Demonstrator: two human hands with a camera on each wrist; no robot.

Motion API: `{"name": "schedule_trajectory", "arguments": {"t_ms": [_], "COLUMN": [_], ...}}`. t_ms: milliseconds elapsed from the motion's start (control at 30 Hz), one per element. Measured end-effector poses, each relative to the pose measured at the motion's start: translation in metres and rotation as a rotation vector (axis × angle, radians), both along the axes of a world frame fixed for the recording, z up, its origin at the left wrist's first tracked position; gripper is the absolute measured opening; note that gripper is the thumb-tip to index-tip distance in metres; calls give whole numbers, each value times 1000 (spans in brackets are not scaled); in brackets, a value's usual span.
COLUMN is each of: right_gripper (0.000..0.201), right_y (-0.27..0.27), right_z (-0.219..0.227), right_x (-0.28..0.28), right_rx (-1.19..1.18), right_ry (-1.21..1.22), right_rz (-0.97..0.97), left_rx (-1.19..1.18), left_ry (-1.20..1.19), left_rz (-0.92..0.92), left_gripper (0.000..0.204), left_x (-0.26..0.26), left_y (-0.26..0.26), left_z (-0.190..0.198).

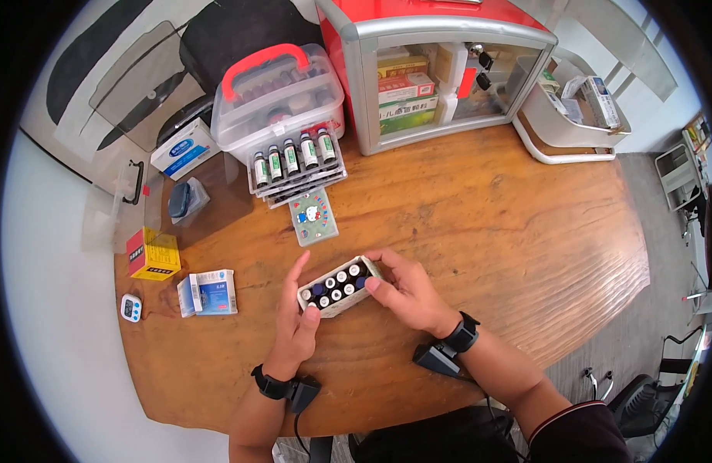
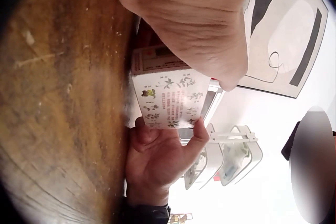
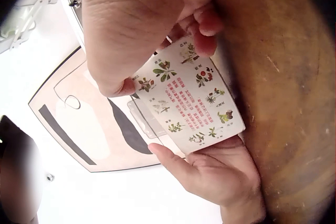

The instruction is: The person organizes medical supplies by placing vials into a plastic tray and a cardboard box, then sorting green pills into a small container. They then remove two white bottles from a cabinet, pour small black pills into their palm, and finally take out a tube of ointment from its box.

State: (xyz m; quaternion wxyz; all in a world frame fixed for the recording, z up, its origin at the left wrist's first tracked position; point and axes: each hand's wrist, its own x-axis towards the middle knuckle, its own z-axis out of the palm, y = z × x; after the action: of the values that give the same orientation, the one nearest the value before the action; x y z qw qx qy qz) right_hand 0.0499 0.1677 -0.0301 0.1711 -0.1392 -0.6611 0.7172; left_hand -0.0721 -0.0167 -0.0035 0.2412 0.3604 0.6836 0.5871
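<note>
Head view: wooden table (image 1: 479,231) across most of the field, near edge partly hidden behind the arms. Toward the back, red cabinet (image 1: 448,25), top cut off by the frame; contents only partly visible through the glass. Left of it, clear case (image 1: 279,127) with red handle, insides hard to make out through cloudy plastic. Right of the cabinet, white bin (image 1: 591,137), contents jumbled.

Right hand (image 1: 410,293): curled onto the right end of a white carton (image 3: 191,98), thumb at the upper edge, other fingers mostly hidden from above. Left hand (image 1: 295,324): laid along the carton's left end, fingers looking straight; partly hidden behind the carton in the right wrist view, pressure impossible to tell. Carton between both hands, over the near middle of the table; contact with the wood, cannot tell. Plant drawings and red print on one side, print too small to read.

On the left, yellow-and-red box (image 1: 157,262) and pale blue box (image 1: 215,293). Patterned card (image 1: 313,218), upper edge hidden under the case's trays. Small white device (image 1: 131,309), display unreadable. Smallest: capped vials (image 1: 336,295) inside the carton, bodies mostly hidden, cap markings illegible.
</note>
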Motion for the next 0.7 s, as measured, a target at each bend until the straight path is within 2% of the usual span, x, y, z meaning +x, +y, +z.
{"name": "schedule_trajectory", "arguments": {"t_ms": [100, 167, 200, 300, 400, 533, 600, 700], "right_gripper": [41, 40, 39, 37, 44, 56, 57, 58], "right_y": [5, 6, 8, 9, 8, 7, 6, 6], "right_z": [5, 13, 19, 11, 12, 19, 21, 21], "right_x": [3, 5, 6, 4, 5, 4, 3, 3], "right_rx": [-38, -233, -223, -274, -254, -229, -229, -227], "right_ry": [-78, -77, -99, -14, -20, 7, 16, 15], "right_rz": [69, 102, 127, 102, 142, 169, 171, 174], "left_rx": [27, 98, 99, 149, -2, -50, -69, -28], "left_ry": [10, -97, -96, -156, 13, 73, 203, 253], "left_rz": [-22, -69, -66, -34, 55, 37, 42, 45], "left_gripper": [96, 94, 94, 84, 66, 66, 64, 62], "left_x": [0, 0, 0, 1, 1, -1, -2, -5], "left_y": [-1, -2, -2, -1, 2, 4, 5, 6], "left_z": [-2, -2, -4, -15, -18, -15, -15, -19]}}
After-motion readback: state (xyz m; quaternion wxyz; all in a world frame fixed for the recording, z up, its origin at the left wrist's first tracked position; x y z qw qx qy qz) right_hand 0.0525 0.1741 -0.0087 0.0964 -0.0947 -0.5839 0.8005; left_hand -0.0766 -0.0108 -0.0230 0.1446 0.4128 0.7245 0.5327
